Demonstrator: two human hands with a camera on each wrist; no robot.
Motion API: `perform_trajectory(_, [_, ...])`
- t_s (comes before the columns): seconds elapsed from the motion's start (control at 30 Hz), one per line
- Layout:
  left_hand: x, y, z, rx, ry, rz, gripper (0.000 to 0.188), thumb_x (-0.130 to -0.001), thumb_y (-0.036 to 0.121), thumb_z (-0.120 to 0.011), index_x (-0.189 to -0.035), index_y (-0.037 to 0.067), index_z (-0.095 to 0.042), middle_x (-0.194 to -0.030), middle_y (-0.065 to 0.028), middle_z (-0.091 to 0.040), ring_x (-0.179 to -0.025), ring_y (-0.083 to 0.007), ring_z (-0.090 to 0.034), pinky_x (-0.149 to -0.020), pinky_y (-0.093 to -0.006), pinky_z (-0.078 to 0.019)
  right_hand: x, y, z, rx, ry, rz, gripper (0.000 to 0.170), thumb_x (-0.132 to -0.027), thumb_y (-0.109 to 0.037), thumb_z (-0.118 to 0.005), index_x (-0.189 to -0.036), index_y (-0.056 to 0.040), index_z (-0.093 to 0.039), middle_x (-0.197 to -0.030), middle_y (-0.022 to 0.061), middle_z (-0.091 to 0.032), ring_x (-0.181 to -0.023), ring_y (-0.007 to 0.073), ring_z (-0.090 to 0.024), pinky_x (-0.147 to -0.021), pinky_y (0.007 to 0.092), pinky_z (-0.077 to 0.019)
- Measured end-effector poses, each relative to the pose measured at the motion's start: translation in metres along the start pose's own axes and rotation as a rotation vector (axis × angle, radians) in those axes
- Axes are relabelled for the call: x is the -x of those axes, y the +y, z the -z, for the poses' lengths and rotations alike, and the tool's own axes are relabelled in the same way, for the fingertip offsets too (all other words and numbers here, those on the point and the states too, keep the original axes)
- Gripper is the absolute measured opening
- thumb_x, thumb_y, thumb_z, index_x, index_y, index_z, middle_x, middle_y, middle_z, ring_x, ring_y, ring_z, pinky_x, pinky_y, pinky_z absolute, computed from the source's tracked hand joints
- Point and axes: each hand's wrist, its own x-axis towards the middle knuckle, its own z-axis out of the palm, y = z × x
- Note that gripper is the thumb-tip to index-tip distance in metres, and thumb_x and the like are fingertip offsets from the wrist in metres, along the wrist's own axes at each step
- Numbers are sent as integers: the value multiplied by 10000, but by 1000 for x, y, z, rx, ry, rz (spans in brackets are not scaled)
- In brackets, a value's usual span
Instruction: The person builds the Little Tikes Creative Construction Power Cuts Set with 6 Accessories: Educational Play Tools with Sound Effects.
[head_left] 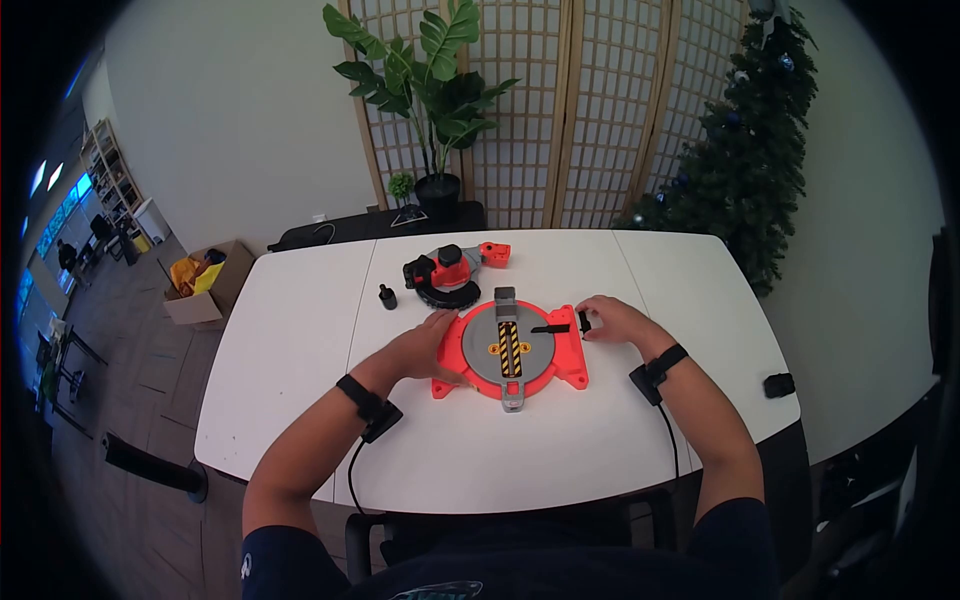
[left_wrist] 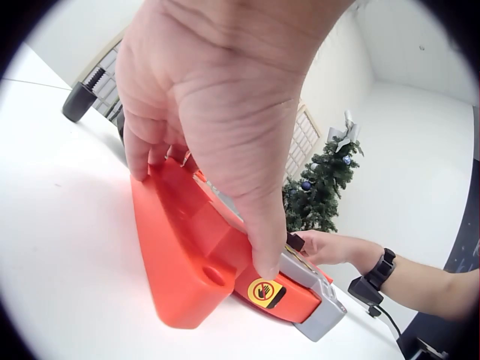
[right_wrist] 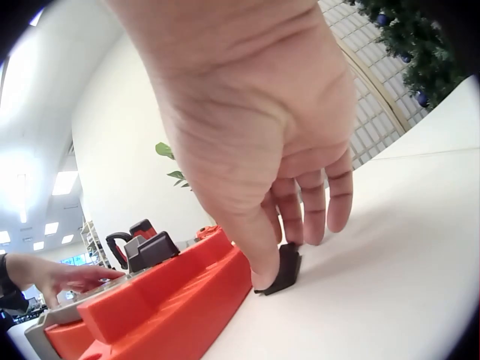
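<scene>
Your left hand: you have your left hand (head_left: 418, 350) clamped on the left side of the red base (head_left: 570, 352), thumb at the near edge, fingers at the far one.
Your right hand: you pinch a small black piece (right_wrist: 288, 271) with your right hand (head_left: 614, 321), low over the counter (head_left: 290, 400), just beside the base's right edge.
Red base: it lies flat on the counter between your hands, with a gray disc (head_left: 480, 345), striped strip (head_left: 511, 350) and black bar (head_left: 549, 329) on top.
Toy saw: the red and black saw (head_left: 452, 272) sits beyond the base.
Black screw: the screw (head_left: 388, 297) stands left of the saw.
</scene>
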Motion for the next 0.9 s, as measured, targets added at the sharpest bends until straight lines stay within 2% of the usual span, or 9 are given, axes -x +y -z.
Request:
perform_trajectory(0.2, [0,1,0,-16,12,2,1361,-545,612,-903,-1534,-7,-202,-1586,-206,-245,-1410,-347,-396,-1152,-399,-387,-4,-7,5,-108,-90,-91,572,-747,-89,-809,-1280,-32,-609,-1063,94,-595,-876,176,-600,-806,297,-528])
perform_trajectory(0.33, [-1,1,-1,-4,4,8,1365,-542,621,-900,-1534,-6,-202,-1585,-203,-248,-1410,-344,-396,-1151,-398,-390,-6,-6,2,-71,-118,-50,591,-750,-106,-816,-1294,-20,-602,-1016,72,-576,-851,161,-587,-782,288,-523])
perform_trajectory(0.4, [-1,2,-1,-13,3,11,1367,-541,623,-899,-1534,-6,-202,-1585,-203,-248,-1410,-343,-397,-1150,-397,-390,-4,-13,-1,-90,-46,-105,551,-760,-126,-818,-1252,-2,-603,-1010,62,-575,-838,161,-596,-770,293,-524])
perform_trajectory(0.53, [0,4,1,-12,3,10,1368,-540,624,-899,-1533,-9,-201,-1587,-202,-245,-1414,-338,-392,-1153,-394,-388,-1,-23,4,-106,-35,-150,492,-776,-163,-823,-1183,4,-602,-1023,70,-588,-806,164,-604,-750,294,-526])
perform_trajectory(0.6, [0,3,1,-6,1,9,1369,-540,625,-898,-1532,-10,-201,-1588,-202,-242,-1416,-337,-389,-1154,-394,-387,-1,-19,5,-99,-13,-123,428,-794,-180,-822,-1104,3,-591,-970,84,-617,-798,167,-620,-730,294,-525])
perform_trajectory(0.73, [-1,2,0,-10,-4,10,1362,-550,597,-908,-1534,-14,-192,-1595,-200,-232,-1427,-335,-374,-1156,-396,-383,-7,-6,5,-8,-25,-146,338,-833,-148,-791,-1058,4,-590,-902,90,-639,-780,170,-643,-701,297,-526])
perform_trajectory(0.8, [0,3,5,-18,-7,8,1358,-556,582,-913,-1535,-15,-186,-1594,-201,-236,-1433,-334,-367,-1155,-395,-382,-1,-18,15,-106,113,-163,248,-868,-107,-749,-1025,-2,-590,-868,79,-648,-746,151,-658,-653,295,-523])
perform_trajectory(0.83, [2,4,9,18,20,18,1282,-587,554,-910,-1524,-4,-235,-1568,-204,-290,-1416,-331,-390,-1140,-398,-393,1,-24,20,-106,113,-164,248,-868,-107,-749,-1025,-2,-590,-868,79,-648,-746,151,-658,-653,295,-523])
perform_trajectory(0.9, [3,5,16,54,44,28,1206,-619,526,-906,-1513,8,-283,-1541,-206,-343,-1400,-328,-413,-1126,-401,-404,3,-38,32,-291,202,-156,250,-883,-184,-742,-1018,-21,-609,-892,71,-683,-750,165,-673,-628,303,-512])
